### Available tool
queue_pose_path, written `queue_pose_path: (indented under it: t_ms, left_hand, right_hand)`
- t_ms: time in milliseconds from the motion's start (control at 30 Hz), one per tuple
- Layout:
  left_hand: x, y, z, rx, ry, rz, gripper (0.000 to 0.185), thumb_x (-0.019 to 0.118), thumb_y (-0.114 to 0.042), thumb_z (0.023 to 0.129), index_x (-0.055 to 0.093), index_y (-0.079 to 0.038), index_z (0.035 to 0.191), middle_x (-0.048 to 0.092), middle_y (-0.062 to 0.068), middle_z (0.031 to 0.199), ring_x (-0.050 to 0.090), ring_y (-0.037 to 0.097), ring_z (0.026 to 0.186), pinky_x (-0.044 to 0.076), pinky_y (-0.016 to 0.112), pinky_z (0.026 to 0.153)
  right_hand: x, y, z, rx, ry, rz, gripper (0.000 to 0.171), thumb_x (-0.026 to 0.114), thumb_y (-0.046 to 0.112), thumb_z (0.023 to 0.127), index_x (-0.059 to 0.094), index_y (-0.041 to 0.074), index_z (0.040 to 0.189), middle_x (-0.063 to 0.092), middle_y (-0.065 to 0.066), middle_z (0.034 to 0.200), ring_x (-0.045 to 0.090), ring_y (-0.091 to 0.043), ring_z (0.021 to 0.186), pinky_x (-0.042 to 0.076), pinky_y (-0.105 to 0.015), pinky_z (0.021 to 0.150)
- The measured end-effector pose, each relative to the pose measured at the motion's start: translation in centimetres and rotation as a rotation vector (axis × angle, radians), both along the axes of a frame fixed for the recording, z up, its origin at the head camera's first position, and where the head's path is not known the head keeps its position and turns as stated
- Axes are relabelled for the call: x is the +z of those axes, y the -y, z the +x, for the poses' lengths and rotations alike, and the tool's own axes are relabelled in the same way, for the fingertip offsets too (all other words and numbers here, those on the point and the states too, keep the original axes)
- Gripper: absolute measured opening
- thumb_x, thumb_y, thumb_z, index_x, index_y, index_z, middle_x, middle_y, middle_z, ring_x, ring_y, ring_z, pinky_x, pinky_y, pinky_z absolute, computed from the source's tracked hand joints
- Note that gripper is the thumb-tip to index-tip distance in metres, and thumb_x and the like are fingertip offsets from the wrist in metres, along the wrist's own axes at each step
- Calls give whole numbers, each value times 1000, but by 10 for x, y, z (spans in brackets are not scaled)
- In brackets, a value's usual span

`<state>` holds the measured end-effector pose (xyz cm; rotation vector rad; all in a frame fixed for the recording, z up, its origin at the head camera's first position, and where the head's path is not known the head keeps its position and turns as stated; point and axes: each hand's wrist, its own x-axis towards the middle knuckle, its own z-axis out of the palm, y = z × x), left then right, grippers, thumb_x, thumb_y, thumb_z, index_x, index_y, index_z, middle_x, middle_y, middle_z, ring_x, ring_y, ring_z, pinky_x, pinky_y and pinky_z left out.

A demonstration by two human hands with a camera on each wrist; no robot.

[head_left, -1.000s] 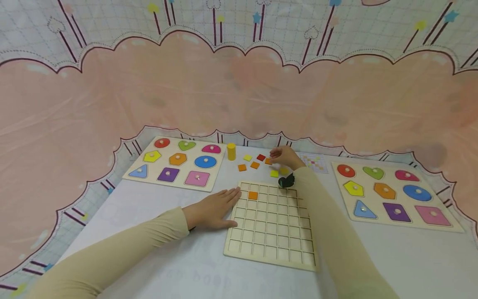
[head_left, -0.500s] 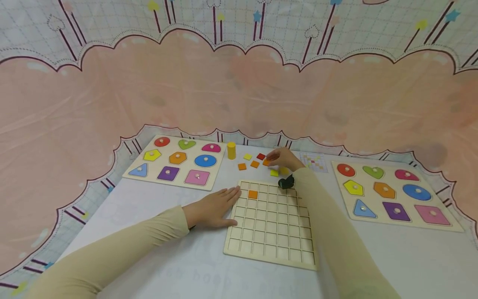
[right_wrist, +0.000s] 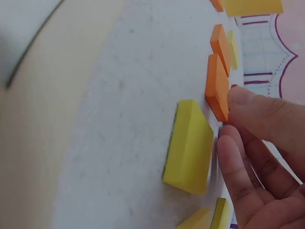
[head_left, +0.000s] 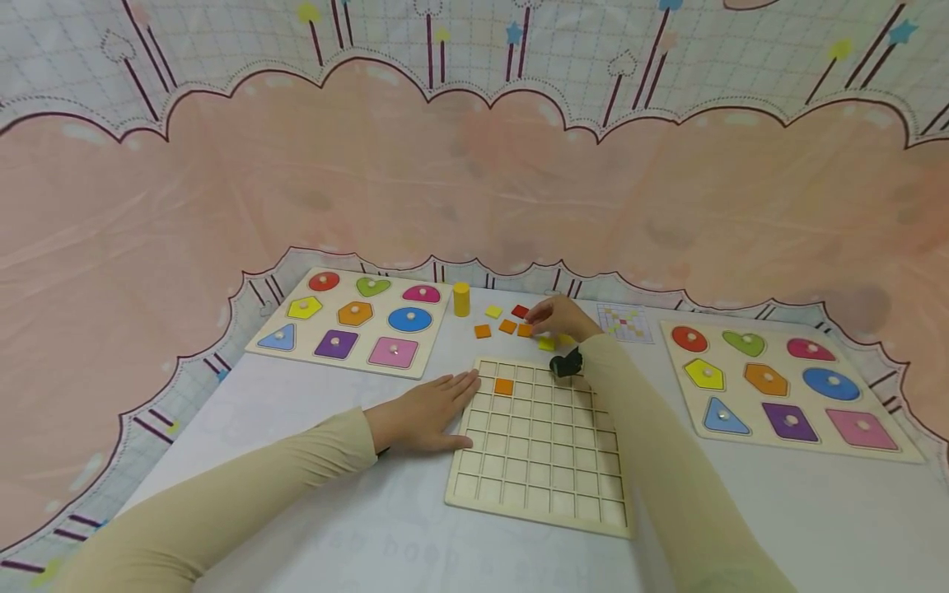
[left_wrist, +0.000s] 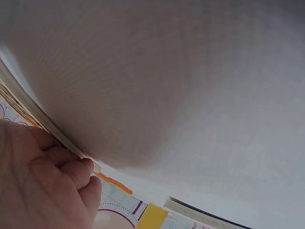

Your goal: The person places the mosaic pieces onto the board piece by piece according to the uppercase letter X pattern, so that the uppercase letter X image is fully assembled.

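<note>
The left hand lies flat on the table, fingers straight and together, with the fingertips against the left edge of the wooden grid board. It holds nothing. In the left wrist view the fingers rest against the edge of the grid board.

The right hand reaches past the far edge of the grid board, at its 12 o'clock, into a group of loose square tiles. Its fingertips touch an orange tile. The right wrist view shows the thumb on the near corner of the orange tile and a finger just beside it; the fingers are bent toward the tile, but a closed pinch cannot be confirmed. The tile sits on the table.

A yellow tile lies just beside the fingers, at 6 o'clock from the orange tile in the head view. A red tile lies at 11 o'clock from the hand. Two further orange tiles and one small yellow tile lie at 9 o'clock from it.

One orange tile occupies a cell in the far row of the grid board, second from the left.

A yellow cylinder stands upright at 10 o'clock from the tile group. A shape puzzle board lies at 10 o'clock from the grid board, a second shape puzzle board at 3 o'clock. A pattern card lies just right of the right hand.
</note>
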<state>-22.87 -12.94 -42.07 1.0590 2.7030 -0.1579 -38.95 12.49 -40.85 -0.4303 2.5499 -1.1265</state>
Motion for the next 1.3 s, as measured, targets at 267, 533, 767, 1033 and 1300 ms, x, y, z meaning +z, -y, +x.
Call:
queue_pose_path:
  t_ms: [267,533,767,1033,1300]
  left_hand:
    - [0,0,0,6,10,2,89,40,-64,90,12,-6,151,9,8,160,12,21,148,16,36,120]
    - [0,0,1,6,8,3,90,41,-64,89,11,-6,151,10,8,160,12,21,148,16,36,120]
    - [-1,0,0,6,10,1,90,40,-65,89,12,-6,151,9,7,160,12,21,148,16,36,120]
    - [-1,0,0,-1,-1,-9,89,38,-64,90,12,-5,151,10,8,160,12,21,148,16,36,120]
    - [-1,0,0,1,2,-2,89,39,-65,90,12,-6,151,10,8,160,12,21,147,16,36,120]
  right_hand:
    - [-3,4,-1,-35,20,18,28,73,1,77,70,0,105,69,-11,100,53,-16,80,47,-21,74]
    - [-3,8,-2,-48,11,75,25,72,1,78,70,1,103,66,-8,92,51,-16,79,45,-20,69]
    - [-1,9,1,-39,10,103,24,72,2,78,71,2,102,63,-7,90,49,-17,79,43,-21,67]
    - [-1,10,1,14,-34,122,23,71,0,78,69,0,100,63,-8,87,49,-16,75,42,-20,65]
    - [-3,7,-1,-21,9,64,24,72,1,78,69,1,102,63,-7,88,49,-16,75,43,-20,64]
